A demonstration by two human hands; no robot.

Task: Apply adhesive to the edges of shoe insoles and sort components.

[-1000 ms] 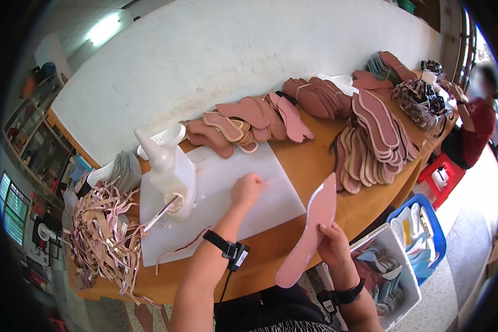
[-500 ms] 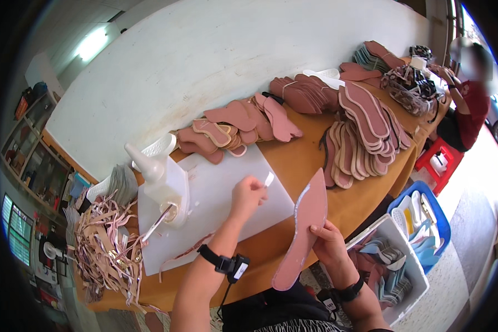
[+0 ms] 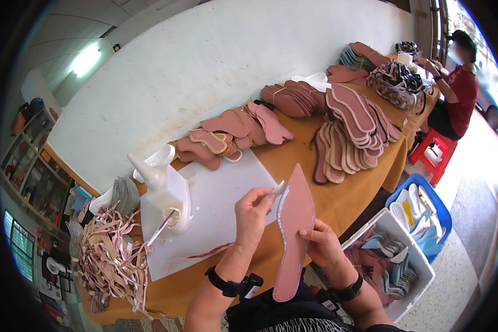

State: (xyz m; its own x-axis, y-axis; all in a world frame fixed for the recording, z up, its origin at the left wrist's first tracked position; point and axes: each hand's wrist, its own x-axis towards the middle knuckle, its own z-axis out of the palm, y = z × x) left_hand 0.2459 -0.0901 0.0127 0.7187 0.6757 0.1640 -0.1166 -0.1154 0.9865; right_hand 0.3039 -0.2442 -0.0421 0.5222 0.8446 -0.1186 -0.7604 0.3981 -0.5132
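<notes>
My right hand (image 3: 322, 242) is closed on the lower right edge of a long pink shoe insole (image 3: 296, 221), thumb on its face. The insole is held up with its pointed end away from me, and a whitish, glue-like band runs along its left edge. My left hand (image 3: 252, 214) pinches a small, thin white piece (image 3: 280, 188), whose tip is close to that band; whether they touch I cannot tell. Left of it, a white glue bottle (image 3: 171, 191) with a cone-shaped top stands on a white sheet (image 3: 221, 182). A brush (image 3: 161, 228) leans in the bottle's opening.
Tangled tan and pink strips (image 3: 113, 249) lie at the table's left. Along the back are piled pink insoles (image 3: 249, 127) and stacked insoles (image 3: 351, 122). A white crate (image 3: 423, 288) and a blue basket (image 3: 444, 227) stand at right. A person in red (image 3: 462, 97) sits beyond.
My left hand has come right with the white piece, from over the sheet to beside the insole's left edge. The insole has shifted slightly left and turned more upright.
</notes>
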